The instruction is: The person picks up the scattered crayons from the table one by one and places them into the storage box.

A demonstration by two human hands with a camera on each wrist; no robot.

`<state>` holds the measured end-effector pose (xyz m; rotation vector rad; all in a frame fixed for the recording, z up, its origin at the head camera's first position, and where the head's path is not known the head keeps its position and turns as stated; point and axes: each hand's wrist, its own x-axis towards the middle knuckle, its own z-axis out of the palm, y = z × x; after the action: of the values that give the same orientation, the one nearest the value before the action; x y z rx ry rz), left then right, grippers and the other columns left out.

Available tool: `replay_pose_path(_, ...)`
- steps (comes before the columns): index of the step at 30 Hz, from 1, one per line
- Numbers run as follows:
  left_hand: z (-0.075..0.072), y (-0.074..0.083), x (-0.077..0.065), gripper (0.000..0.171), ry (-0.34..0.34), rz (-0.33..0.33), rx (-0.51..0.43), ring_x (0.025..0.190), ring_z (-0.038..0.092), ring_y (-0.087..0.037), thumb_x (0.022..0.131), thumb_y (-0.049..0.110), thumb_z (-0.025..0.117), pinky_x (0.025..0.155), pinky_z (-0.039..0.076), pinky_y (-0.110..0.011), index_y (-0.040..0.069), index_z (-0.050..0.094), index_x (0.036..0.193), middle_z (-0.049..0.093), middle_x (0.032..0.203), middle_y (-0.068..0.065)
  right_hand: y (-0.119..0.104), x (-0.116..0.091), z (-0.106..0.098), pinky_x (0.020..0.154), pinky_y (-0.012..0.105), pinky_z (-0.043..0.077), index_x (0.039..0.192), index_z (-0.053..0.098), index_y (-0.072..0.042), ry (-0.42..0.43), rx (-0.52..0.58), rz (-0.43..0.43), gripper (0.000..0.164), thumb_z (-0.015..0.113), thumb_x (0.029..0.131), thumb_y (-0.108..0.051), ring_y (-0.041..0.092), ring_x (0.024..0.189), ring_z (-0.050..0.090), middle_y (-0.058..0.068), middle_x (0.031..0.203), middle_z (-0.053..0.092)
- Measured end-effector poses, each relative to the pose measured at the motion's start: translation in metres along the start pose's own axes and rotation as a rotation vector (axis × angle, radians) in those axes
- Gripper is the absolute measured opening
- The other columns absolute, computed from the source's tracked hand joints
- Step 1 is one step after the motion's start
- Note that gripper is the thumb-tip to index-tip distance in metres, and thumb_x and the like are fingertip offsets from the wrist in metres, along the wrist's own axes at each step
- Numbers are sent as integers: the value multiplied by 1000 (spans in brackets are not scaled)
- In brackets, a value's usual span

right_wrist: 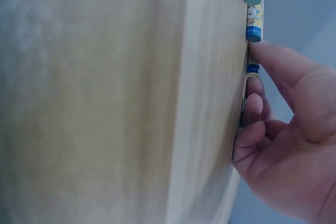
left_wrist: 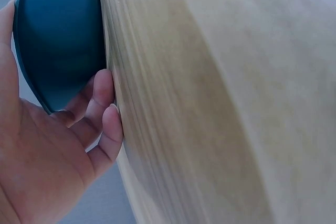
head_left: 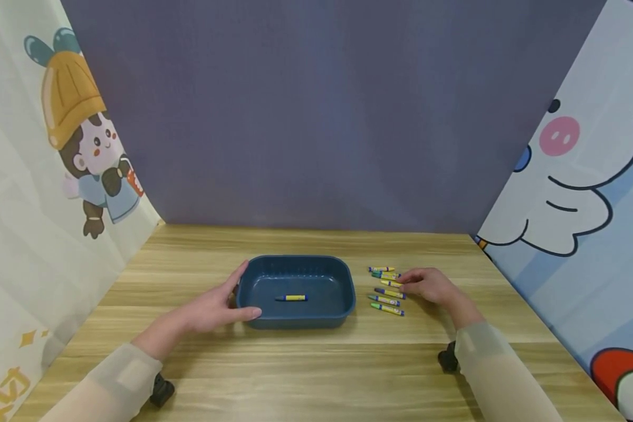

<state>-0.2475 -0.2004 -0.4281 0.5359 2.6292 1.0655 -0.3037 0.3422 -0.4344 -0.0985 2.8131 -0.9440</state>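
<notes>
A dark blue plastic basin [head_left: 295, 321] sits on the table with one crayon [head_left: 294, 298] lying inside. My left hand [head_left: 218, 308] holds its left end, thumb over the near corner and index finger at the far one; in the left wrist view the other fingers [left_wrist: 104, 90] bend against its outer wall. To the right of the basin, my right hand [head_left: 429, 286] pinches a yellow-wrapped crayon [head_left: 391, 283] between thumb and fingertips, low at the tabletop. Only the blue-banded end of that crayon [right_wrist: 253, 68] shows in the right wrist view.
Several more crayons lie in a loose column beside the pinched one, among them a light green one [head_left: 387, 309] nearest me and a dark green one [head_left: 386, 275] behind. A grey panel [head_left: 316, 117] rises at the back of the wooden table [head_left: 295, 375], with printed cloths at both sides.
</notes>
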Motion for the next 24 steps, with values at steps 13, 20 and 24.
replay_pose_path(13,1,-1,0,123,1,1,-8,137,64,-38,97,61,79,115,48,-59,26,-6,178,45,166,-34,2,-3,-3,84,35,47,128,80,-9,5,26,4,30,79,103,-26,24,105,59,13,127,74)
replay_pose_path(20,1,-3,0,123,7,8,2,137,64,-39,97,61,79,115,48,-60,26,-6,178,44,167,-34,2,-4,-4,86,35,47,132,80,-10,-12,12,-10,33,77,104,-27,26,109,60,18,137,72)
replay_pose_path(24,1,-2,1,122,1,1,-4,140,61,-40,97,62,78,117,47,-61,27,-6,178,43,168,-32,2,-7,-5,84,36,47,133,80,-11,-12,13,-17,33,76,105,-28,26,107,59,17,136,72)
